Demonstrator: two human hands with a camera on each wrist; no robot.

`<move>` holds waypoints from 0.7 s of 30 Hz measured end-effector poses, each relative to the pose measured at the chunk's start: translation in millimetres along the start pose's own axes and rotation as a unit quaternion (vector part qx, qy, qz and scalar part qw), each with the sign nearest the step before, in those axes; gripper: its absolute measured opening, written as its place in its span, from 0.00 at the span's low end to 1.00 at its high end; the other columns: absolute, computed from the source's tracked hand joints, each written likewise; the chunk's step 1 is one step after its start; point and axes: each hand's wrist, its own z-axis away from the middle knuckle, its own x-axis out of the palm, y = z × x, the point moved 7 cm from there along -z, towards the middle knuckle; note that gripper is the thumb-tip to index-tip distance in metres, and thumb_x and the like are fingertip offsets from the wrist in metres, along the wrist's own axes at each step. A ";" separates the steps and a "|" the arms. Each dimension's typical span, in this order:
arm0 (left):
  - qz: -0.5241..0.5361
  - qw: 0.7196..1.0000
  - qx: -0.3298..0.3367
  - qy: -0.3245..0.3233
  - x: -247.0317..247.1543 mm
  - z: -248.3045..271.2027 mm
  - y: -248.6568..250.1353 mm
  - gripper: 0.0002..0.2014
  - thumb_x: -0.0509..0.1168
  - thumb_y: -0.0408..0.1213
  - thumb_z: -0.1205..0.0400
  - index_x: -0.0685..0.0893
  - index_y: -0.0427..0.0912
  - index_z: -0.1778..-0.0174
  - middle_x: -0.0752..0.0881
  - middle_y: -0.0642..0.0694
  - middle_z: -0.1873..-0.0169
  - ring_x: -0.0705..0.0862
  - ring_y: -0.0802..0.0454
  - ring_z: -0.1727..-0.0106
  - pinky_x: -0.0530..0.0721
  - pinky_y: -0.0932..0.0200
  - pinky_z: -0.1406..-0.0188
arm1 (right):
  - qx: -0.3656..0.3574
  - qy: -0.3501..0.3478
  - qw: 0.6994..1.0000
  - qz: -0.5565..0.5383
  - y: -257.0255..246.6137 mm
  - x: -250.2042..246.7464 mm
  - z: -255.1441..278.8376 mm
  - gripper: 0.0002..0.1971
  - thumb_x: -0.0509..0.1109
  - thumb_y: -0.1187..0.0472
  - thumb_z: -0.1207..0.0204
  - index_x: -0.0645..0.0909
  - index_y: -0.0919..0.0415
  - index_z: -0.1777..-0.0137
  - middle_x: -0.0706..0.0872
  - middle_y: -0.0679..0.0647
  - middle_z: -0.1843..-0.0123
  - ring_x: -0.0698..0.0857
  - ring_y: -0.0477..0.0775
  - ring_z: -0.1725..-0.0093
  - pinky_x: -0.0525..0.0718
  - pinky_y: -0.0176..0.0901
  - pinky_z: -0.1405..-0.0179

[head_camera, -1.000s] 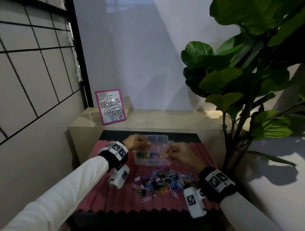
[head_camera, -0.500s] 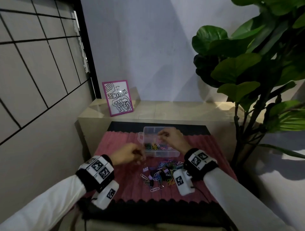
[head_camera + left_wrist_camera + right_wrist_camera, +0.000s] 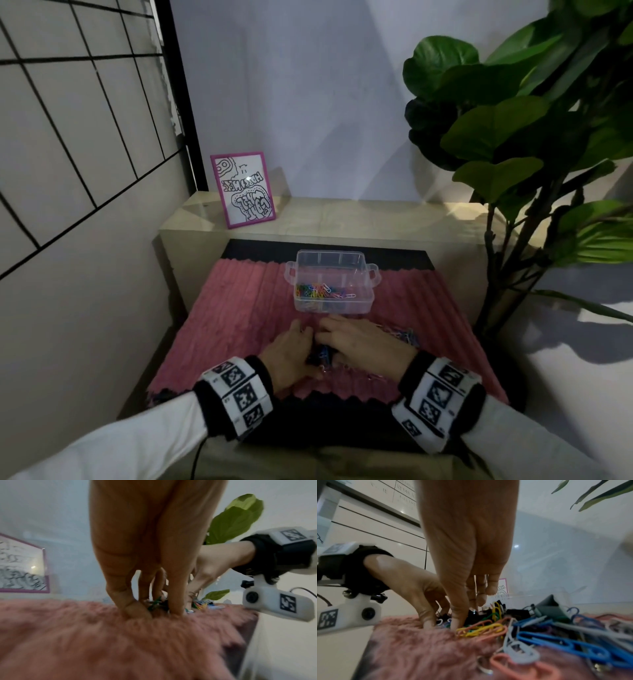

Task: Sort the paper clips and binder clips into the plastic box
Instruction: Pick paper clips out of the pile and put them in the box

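**Pink mat, both hands down in the clip pile**

Pink and fluffy, the mat covers the low table, and both hands sit side by side on its near half, over the loose pile of clips. The left hand has its fingers pointed down into the pile, tips touching the mat among green and dark clips; whether they pinch one cannot be told, as the view is blurred there. The right hand lies just beside it, nearly touching, fingers also angled down, with the fingertip of one pressed at the edge of a tangle of yellow and orange paper clips. Its other fingers hang loosely curled above the heap, and no clip is seen held between them.

Blue, grey and pink paper clips spread to the right of that hand, and a grey binder clip sits among them with black ones behind. From the head view, a few clips show past the right hand.

Clear plastic, the box stands open on the far half of the mat, apart from the hands. Coloured paper clips lie in its near compartment. A pink-framed drawing leans on the ledge behind, and a leafy plant stands at the right.
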 end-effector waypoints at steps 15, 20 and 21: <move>0.259 0.965 0.026 0.009 -26.6 0.5 -47.0 0.17 0.76 0.29 0.34 0.81 0.48 0.54 0.85 0.54 0.62 0.84 0.68 0.64 0.81 0.72 0.63 | 0.056 -0.014 0.998 0.011 16.1 3.3 -5.8 0.09 0.71 0.64 0.29 0.80 0.63 0.49 0.79 0.57 0.47 0.74 0.56 0.44 0.73 0.50 0.57; 0.257 0.965 0.047 -0.001 -30.3 2.3 -49.9 0.20 0.76 0.28 0.34 0.81 0.52 0.52 0.87 0.48 0.53 0.86 0.46 0.47 0.84 0.49 0.44 | 0.051 -0.002 0.998 0.024 21.9 3.0 2.1 0.15 0.72 0.61 0.30 0.79 0.60 0.43 0.80 0.55 0.45 0.73 0.55 0.42 0.75 0.49 0.48; 0.259 0.965 0.047 0.002 -31.4 2.7 -50.7 0.19 0.76 0.28 0.34 0.81 0.51 0.52 0.88 0.47 0.52 0.86 0.46 0.48 0.84 0.48 0.44 | 0.047 0.015 0.998 0.027 22.3 2.1 4.4 0.14 0.71 0.63 0.30 0.79 0.60 0.44 0.80 0.55 0.45 0.73 0.55 0.42 0.77 0.49 0.48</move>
